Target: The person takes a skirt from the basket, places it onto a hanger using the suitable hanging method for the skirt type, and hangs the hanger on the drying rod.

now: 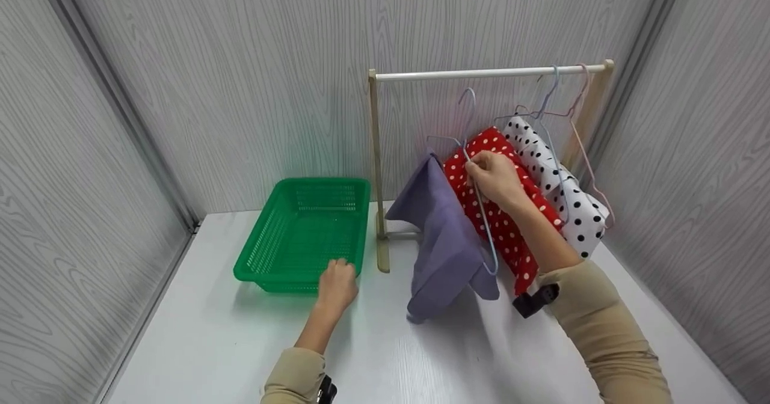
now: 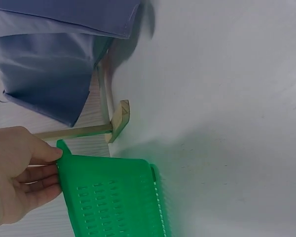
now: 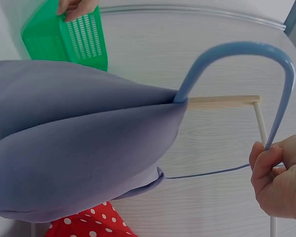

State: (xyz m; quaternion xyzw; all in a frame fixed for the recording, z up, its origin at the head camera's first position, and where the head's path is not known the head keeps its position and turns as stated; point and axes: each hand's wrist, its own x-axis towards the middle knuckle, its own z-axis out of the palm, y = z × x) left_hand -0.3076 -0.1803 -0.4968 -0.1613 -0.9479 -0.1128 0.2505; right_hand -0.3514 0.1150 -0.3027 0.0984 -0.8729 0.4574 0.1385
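My right hand pinches the wire of a light blue hanger near its neck; its hook stands just below the rack's rail. A purple cloth hangs over the hanger's lower part, and in the right wrist view the wire's bend comes out of the fabric. My left hand grips the near rim of a green plastic basket, thumb above the rim and fingers against the outer wall in the left wrist view. Nothing shows inside the basket.
The drying rack has a white rail on wooden posts. On its right side hang a red polka-dot cloth and a white cloth with black dots, with a pink hanger at the end. Wood-grain panels surround the white table.
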